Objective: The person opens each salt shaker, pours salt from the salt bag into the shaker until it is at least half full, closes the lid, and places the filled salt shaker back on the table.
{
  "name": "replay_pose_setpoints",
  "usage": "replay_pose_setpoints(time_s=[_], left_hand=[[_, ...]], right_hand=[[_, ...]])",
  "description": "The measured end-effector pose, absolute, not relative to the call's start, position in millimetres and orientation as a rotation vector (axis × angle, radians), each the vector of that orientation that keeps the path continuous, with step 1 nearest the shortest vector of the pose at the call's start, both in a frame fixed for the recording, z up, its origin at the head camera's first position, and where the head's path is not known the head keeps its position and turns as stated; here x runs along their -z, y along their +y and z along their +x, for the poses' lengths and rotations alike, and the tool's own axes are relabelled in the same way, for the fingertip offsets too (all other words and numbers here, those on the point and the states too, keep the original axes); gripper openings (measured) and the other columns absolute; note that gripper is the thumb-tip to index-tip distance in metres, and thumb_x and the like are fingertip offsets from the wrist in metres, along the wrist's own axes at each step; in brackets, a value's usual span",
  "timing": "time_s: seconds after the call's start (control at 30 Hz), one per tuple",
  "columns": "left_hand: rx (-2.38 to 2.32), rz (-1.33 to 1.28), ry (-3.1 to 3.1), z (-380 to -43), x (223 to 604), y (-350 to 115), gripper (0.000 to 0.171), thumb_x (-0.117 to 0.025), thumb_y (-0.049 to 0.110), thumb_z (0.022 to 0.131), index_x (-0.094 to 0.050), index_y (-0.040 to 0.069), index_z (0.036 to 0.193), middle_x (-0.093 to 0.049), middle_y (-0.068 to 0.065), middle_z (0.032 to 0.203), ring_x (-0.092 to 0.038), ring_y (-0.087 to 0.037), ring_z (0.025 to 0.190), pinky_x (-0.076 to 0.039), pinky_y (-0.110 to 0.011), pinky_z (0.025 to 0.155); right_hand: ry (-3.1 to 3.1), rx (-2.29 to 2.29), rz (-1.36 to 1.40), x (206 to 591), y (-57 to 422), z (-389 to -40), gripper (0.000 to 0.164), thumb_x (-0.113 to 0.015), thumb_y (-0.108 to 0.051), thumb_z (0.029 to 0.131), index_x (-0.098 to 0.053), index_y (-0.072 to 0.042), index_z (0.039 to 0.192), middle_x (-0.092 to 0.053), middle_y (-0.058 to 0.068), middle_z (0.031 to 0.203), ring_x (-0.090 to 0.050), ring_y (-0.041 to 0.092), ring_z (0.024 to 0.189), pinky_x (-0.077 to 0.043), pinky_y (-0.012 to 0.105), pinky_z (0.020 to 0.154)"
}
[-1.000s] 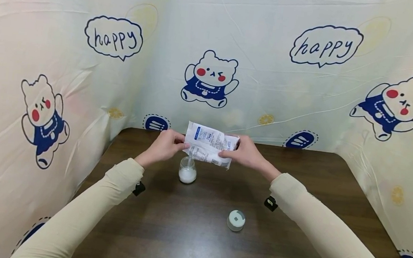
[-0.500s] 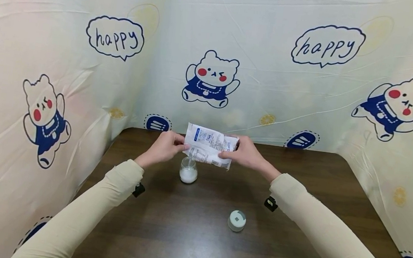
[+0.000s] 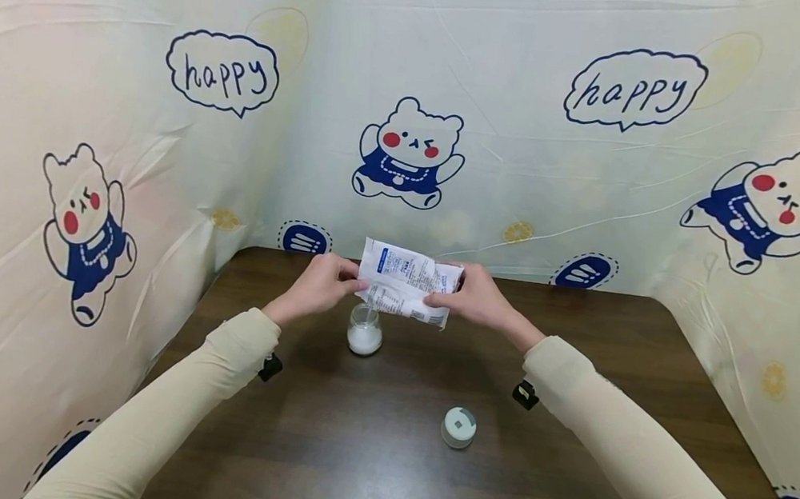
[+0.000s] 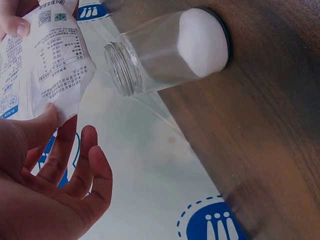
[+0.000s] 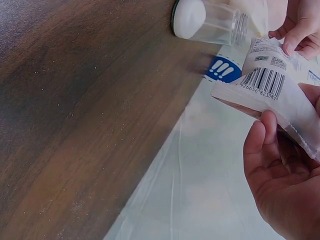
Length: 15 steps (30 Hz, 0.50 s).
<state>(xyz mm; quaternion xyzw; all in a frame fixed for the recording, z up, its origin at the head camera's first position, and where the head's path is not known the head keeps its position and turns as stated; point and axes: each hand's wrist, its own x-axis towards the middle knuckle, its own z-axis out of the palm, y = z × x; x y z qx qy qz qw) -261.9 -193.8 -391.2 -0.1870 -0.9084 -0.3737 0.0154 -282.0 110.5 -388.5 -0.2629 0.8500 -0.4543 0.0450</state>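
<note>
A white plastic packet (image 3: 400,278) with blue and black print hangs tilted above the table, held up by both hands. My left hand (image 3: 317,283) pinches its left end between thumb and index finger, while the other fingers curve free in the left wrist view. At the other end my right hand (image 3: 485,296) grips the packet, its barcode (image 5: 267,82) showing in the right wrist view. Below the packet's left corner stands a glass jar (image 3: 365,330) without a lid, its threaded mouth (image 4: 122,67) close to the packet's edge. White grains (image 4: 202,42) lie in its lower part.
A round whitish lid (image 3: 458,426) rests on the dark wooden table (image 3: 323,451), nearer the person and right of the jar. Scattered white specks dot the tabletop in the right wrist view. A printed curtain (image 3: 493,186) surrounds the table's back and sides.
</note>
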Motion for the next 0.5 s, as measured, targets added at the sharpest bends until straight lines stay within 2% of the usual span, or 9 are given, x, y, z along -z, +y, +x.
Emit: replay_pose_setpoints(time_s=[0.5], left_hand=[[1.151,-0.580,-2.840,-259.1,389.8,-195.9,0.016,-0.074,0.005,0.099,-0.080,0.002,0.113,-0.077,-0.010,0.105,-0.062,-0.025,0.080,-0.051,-0.036,0.070]], right_hand=[[2.593,1.384,-0.822,388.0,107.1,-281.1,0.041,-0.089,-0.015,0.086,-0.074,-0.004,0.122,-0.077,0.006,0.096,-0.069,0.019,0.076,-0.055,0.029,0.062]])
